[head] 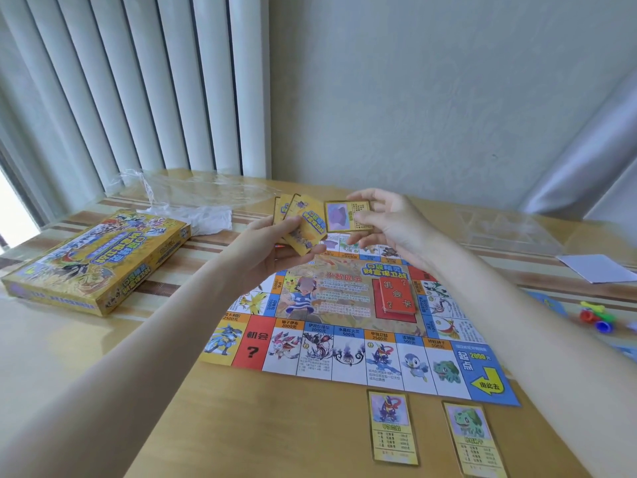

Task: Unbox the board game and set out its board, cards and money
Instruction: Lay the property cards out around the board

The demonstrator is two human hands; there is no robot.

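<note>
Yellow card (349, 216) lying sideways in right hand (382, 222) fingers, left hand (272, 246) gripping fanned cards (299, 222)

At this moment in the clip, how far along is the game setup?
Done: the board lies unfolded on the table, a red card stack sits on its centre, and two property cards lie along its near edge. In hand: the left hand fans a few cards; the right hand holds one face-up card. Left: placing those cards. No money is clearly laid out.
</note>
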